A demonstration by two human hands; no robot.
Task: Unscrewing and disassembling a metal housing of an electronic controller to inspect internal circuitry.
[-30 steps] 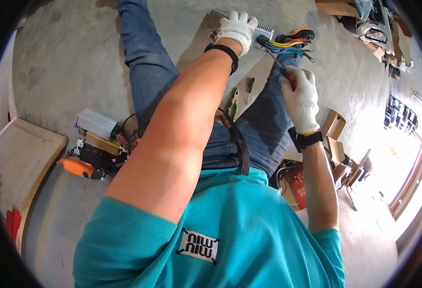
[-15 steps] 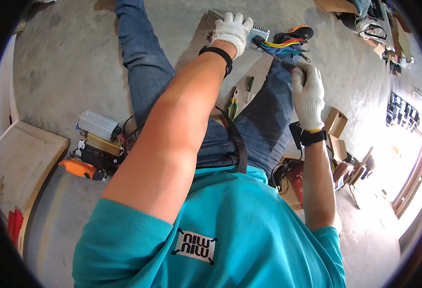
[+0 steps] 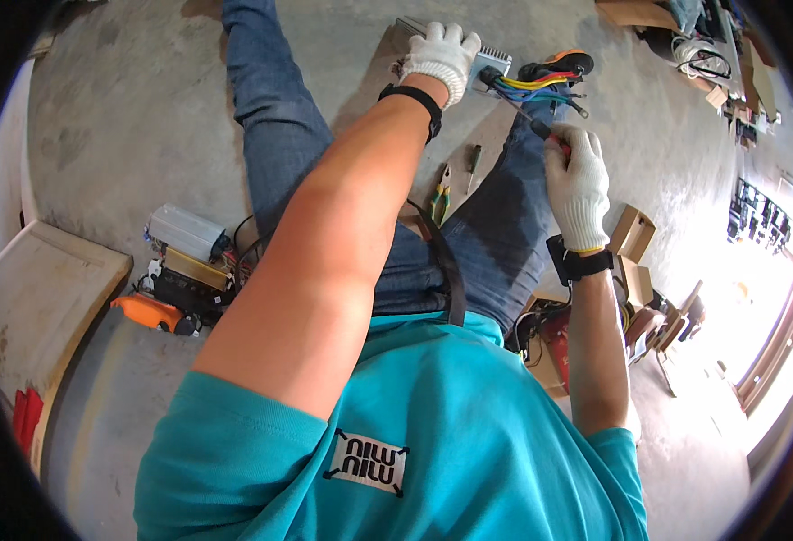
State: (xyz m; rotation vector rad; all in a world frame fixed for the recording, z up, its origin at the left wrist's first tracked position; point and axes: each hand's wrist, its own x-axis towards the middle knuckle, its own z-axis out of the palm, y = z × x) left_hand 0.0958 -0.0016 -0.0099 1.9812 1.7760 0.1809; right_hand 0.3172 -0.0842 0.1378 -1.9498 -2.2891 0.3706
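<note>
Between the outstretched legs (image 3: 275, 99), on the concrete floor (image 3: 135, 126), sits a finned metal box (image 3: 494, 59), its coloured wires (image 3: 541, 85) near the right shoe (image 3: 578, 61). The left hand (image 3: 440, 61) lies over it; whether it grips, I cannot tell. The right hand (image 3: 578, 176) closes around a screwdriver (image 3: 541, 129). The box looks heavy and rigid, best held by its sides, sparing the flexible wires.

Worn on the person's head, the left of two side-by-side fisheye cameras looks steeply down past the near shirt (image 3: 478, 433), over both legs (image 3: 279, 117) to the farther left hand (image 3: 442, 59) and right hand (image 3: 579, 180), its round, wide view bending edges and spanning much floor (image 3: 144, 126).
</note>
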